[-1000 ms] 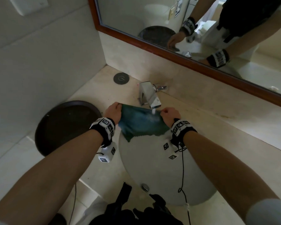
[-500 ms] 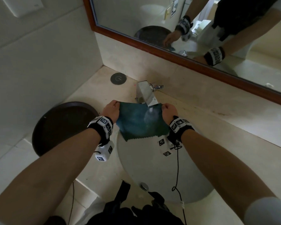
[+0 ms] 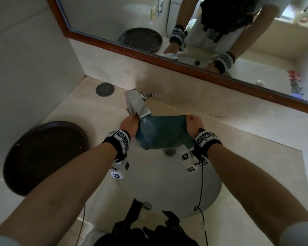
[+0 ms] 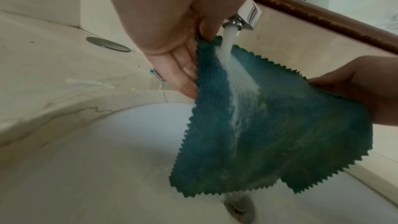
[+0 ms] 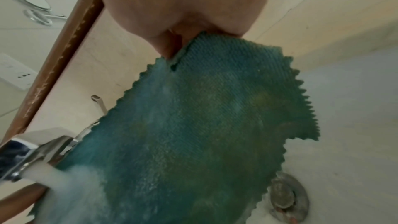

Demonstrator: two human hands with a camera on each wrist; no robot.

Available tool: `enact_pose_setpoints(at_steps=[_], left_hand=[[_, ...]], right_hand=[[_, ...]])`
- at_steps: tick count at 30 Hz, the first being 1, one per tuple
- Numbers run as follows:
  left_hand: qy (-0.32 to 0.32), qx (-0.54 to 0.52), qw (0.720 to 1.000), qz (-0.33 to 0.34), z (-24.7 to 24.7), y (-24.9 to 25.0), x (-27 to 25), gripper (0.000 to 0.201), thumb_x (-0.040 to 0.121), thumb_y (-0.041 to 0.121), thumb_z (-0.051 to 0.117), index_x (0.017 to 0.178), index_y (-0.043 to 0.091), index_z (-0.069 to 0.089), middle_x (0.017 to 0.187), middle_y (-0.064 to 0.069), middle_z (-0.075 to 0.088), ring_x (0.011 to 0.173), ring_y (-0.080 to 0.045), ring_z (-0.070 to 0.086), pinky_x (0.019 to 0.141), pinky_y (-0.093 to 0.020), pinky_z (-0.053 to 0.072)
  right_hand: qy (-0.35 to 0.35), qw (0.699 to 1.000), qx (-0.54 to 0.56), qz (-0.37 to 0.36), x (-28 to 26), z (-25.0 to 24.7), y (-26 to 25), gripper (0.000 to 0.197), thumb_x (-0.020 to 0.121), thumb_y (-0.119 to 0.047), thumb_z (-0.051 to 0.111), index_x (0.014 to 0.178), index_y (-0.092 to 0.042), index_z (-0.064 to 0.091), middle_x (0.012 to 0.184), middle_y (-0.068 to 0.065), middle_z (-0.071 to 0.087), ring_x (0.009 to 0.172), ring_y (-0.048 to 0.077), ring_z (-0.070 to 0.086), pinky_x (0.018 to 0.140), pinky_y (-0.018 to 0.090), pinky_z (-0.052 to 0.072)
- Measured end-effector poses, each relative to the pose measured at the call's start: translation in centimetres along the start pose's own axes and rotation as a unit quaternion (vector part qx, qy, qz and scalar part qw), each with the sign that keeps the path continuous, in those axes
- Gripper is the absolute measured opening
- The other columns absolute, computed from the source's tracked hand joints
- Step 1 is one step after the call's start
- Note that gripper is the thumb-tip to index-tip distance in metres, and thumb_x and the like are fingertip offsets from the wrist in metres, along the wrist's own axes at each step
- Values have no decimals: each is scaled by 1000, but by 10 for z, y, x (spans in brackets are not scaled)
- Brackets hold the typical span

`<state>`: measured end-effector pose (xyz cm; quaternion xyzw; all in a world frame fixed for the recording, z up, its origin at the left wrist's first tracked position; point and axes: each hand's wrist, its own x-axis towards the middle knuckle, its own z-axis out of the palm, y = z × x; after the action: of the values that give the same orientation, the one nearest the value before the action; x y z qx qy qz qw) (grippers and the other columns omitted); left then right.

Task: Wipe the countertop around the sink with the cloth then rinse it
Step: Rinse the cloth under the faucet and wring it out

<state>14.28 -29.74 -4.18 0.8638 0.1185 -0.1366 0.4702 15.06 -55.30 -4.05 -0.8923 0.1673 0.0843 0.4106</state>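
A teal cloth with zigzag edges hangs spread over the white sink. My left hand pinches its upper left corner, right beside the chrome faucet. My right hand pinches the upper right corner. Water runs from the spout onto the cloth near its left edge and streams down it. In the right wrist view the cloth hangs above the drain, with the stream of water at lower left.
A dark round tray sits on the beige countertop left of the sink. A small round dark cap lies in the back left corner. A wood-framed mirror runs along the back wall.
Both hands have shifted the spread cloth to the right, so the water now falls near its left edge instead of its right part. The head view has swung left and closer.
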Motion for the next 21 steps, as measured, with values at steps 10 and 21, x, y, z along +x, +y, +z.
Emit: enact_pose_setpoints(at_steps=[10,21], left_hand=[[45,-24,997,-49,-42,-28,-16,30,99,27,36,106,8,58,107,-20,61,92,-36,61,81,-49,55],[138,-53,984,-98,-96,-65,-35,25,93,31,38,96,18,59,108,-20,61,99,-39,60,84,-51,54]], right_hand=[[-68,997,13,-28,-8,42,-29,41,101,-17,35,65,-6,51,66,5,45,61,20,40,63,30,31],[-139,987,-1,-85,-34,100,-76,32,101,-17,36,105,-1,64,94,9,58,88,22,54,80,29,41]])
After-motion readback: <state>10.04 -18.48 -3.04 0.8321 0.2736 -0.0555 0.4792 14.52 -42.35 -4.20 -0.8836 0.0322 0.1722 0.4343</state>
